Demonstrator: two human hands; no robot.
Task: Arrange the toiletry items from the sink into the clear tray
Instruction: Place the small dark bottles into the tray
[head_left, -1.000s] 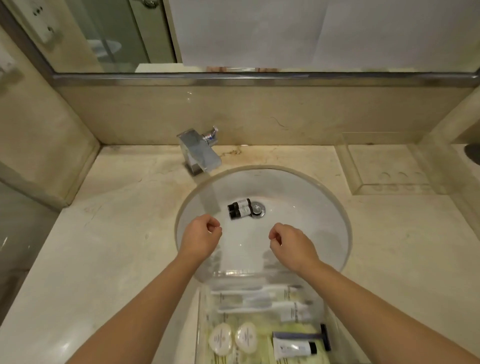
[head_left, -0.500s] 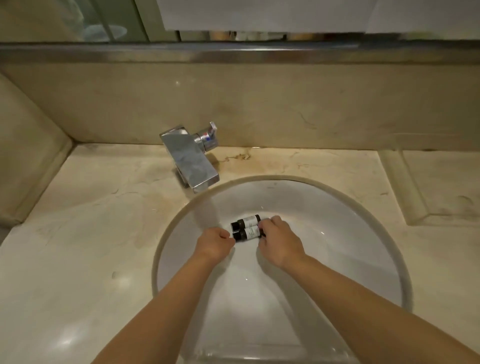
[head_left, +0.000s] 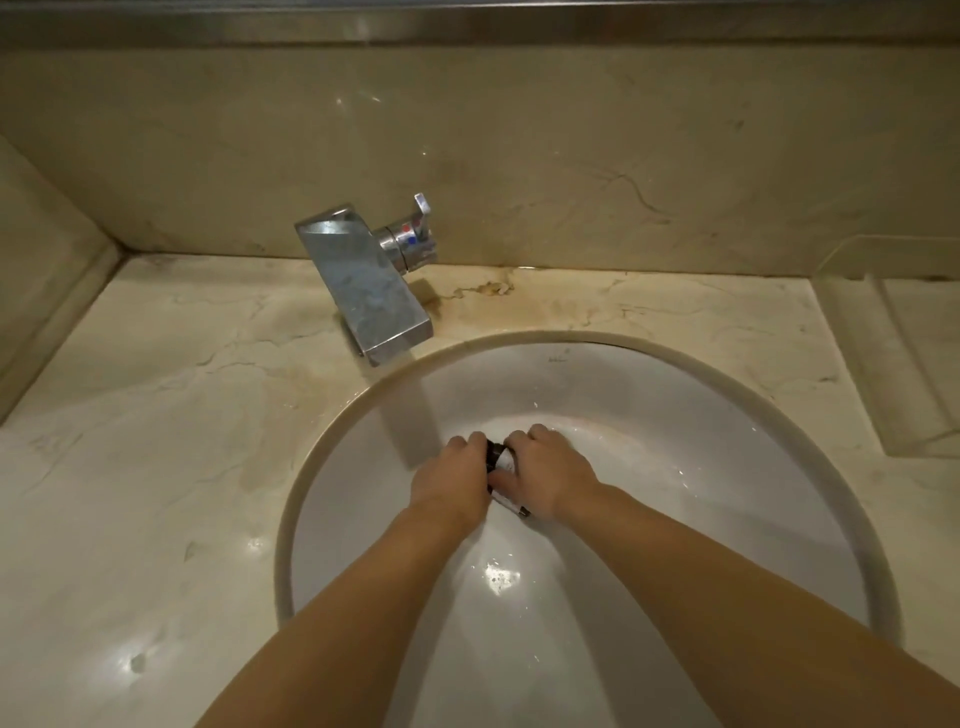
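Observation:
Two small dark bottles with white labels (head_left: 503, 460) lie at the bottom of the white sink (head_left: 675, 395). Both of my hands are down in the basin and closed around them. My left hand (head_left: 451, 480) curls over the cap ends from the left. My right hand (head_left: 551, 470) covers the bodies from the right, with one bottle end sticking out below its palm. Most of both bottles is hidden by my fingers. The clear tray with the other toiletries is out of view.
A chrome faucet (head_left: 366, 288) with a side handle stands at the sink's back left rim. An empty clear acrylic holder (head_left: 893, 343) sits on the marble counter (head_left: 156, 441) at the right. A marble backsplash rises behind.
My hands went from hovering over the near side of the sink to the two bottles by the drain and closed on them. The view moved forward, and the tray dropped out of sight.

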